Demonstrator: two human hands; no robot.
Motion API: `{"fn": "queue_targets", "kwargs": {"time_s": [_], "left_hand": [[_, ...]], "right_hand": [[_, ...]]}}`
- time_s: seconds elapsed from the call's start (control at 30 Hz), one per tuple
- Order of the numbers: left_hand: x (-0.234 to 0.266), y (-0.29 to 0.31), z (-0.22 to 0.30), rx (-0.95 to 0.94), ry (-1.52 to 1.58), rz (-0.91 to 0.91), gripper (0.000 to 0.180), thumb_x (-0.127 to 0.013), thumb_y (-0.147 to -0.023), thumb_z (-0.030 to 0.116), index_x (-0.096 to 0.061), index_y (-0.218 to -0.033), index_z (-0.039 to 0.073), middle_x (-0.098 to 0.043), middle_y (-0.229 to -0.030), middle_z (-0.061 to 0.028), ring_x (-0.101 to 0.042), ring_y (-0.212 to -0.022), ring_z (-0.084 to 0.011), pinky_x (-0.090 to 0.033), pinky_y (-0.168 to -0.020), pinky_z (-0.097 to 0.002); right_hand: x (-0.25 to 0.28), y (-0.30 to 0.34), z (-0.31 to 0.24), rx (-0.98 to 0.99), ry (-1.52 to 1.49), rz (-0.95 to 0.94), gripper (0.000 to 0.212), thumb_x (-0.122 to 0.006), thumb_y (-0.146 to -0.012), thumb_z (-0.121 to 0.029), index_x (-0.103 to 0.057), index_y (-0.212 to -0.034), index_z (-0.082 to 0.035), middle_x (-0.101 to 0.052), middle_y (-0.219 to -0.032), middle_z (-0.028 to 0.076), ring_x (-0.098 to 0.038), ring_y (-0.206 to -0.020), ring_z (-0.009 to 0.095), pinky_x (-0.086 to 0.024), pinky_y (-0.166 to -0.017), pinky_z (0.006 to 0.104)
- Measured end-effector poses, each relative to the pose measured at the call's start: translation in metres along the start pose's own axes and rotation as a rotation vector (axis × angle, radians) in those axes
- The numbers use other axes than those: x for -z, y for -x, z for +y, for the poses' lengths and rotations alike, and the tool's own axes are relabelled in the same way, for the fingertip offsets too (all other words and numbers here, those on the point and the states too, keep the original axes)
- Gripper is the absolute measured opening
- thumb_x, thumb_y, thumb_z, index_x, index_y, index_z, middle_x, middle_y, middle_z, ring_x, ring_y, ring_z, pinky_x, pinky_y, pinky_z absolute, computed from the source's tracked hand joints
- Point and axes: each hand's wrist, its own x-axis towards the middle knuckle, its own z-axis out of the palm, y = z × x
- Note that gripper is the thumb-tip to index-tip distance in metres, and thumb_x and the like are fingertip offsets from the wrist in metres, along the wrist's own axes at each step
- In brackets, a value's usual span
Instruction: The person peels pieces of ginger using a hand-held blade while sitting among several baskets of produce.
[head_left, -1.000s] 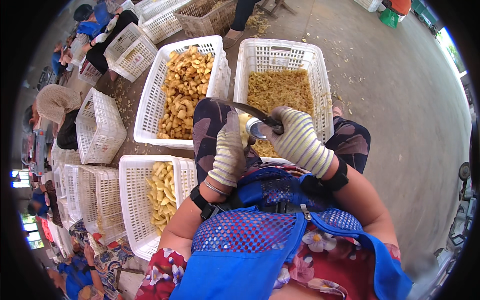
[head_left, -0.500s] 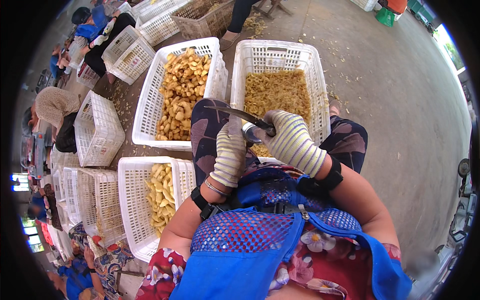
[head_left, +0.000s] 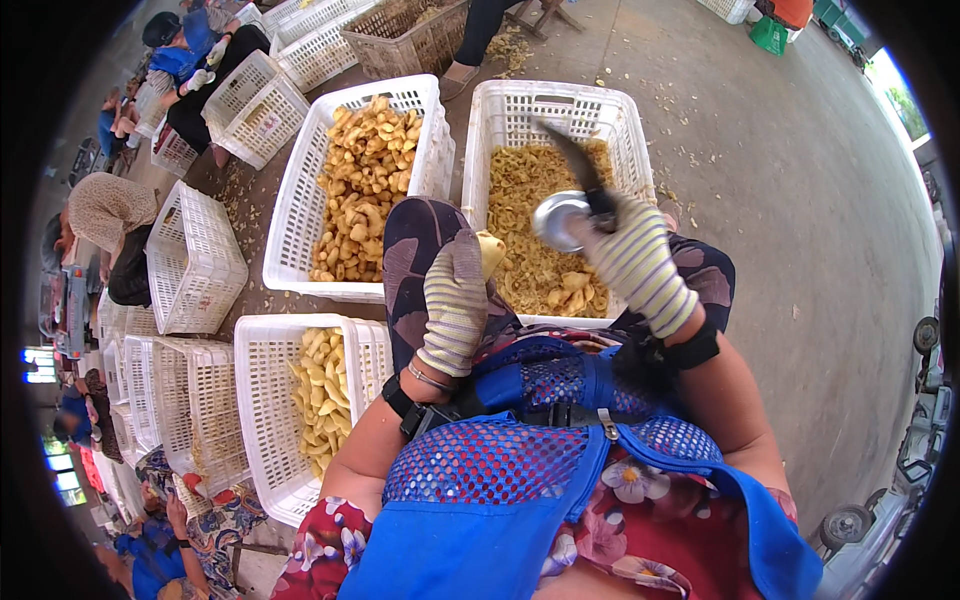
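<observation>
My gloved left hand (head_left: 455,300) clasped a yellow fruit piece (head_left: 490,252) over my knee while my right hand (head_left: 630,262) clenched the raised knife (head_left: 575,170), which I judged could slip and nick the glove.

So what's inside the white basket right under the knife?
The white basket holds a heap of thin yellow peelings, with a few chunkier pieces near the front. The right hand and knife hide part of it.

White lattice crate (head_left: 300,215) ahead-left holds tan fruit chunks (head_left: 362,185). Lower-left crate (head_left: 262,420) holds pale yellow peeled pieces (head_left: 320,395). Empty white crates (head_left: 190,260) stacked at left. Other seated persons (head_left: 110,215) along left edge. Scraps litter concrete floor (head_left: 800,200).
</observation>
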Motion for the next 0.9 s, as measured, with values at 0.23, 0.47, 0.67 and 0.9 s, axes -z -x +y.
{"fn": "queue_targets", "kwargs": {"time_s": [0.23, 0.47, 0.67, 0.9], "left_hand": [[-0.001, 0.009, 0.016, -0.068, -0.079, -0.053, 0.049, -0.057, -0.099, 0.052, -0.069, -0.107, 0.006, -0.06, -0.076, 0.0029, -0.049, -0.061, -0.0043, -0.038, -0.055, -0.0203], [0.029, -0.014, -0.011, -0.173, -0.055, -0.214, 0.049, -0.054, -0.099, 0.054, -0.068, -0.105, 0.008, -0.059, -0.072, 0.0027, -0.05, -0.056, -0.0066, -0.038, -0.051, -0.0206], [0.005, 0.007, 0.031, 0.637, 0.555, -0.182, 0.039, -0.052, -0.099, 0.051, -0.063, -0.099, 0.013, -0.058, -0.073, 0.0002, -0.052, -0.057, -0.0069, -0.036, -0.048, -0.0207], [0.01, 0.023, 0.018, 0.46, 0.046, -0.115, 0.033, -0.054, -0.099, 0.044, -0.061, -0.107, 0.012, -0.063, -0.084, -0.0003, -0.062, -0.067, -0.0108, -0.047, -0.055, -0.0206]], "right_hand": [[-0.015, -0.025, 0.02, 0.021, 0.284, -0.093, 0.036, -0.066, -0.084, -0.027, -0.071, -0.105, 0.001, -0.07, -0.08, 0.022, -0.071, -0.075, 0.032, -0.055, -0.069, 0.0399], [-0.002, -0.012, 0.022, 0.009, 0.06, -0.035, 0.028, -0.07, -0.085, -0.023, -0.07, -0.1, 0.001, -0.069, -0.073, 0.011, -0.066, -0.065, 0.019, -0.052, -0.062, 0.0338], [-0.011, 0.011, -0.002, 0.207, 0.039, -0.189, 0.025, -0.078, -0.08, -0.023, -0.067, -0.087, -0.001, -0.064, -0.071, 0.015, -0.064, -0.065, 0.031, -0.05, -0.059, 0.0391], [-0.015, 0.016, -0.003, 0.411, 0.187, -0.343, 0.027, -0.077, -0.079, -0.028, -0.068, -0.086, -0.003, -0.065, -0.079, 0.018, -0.066, -0.072, 0.039, -0.051, -0.062, 0.045]]}}
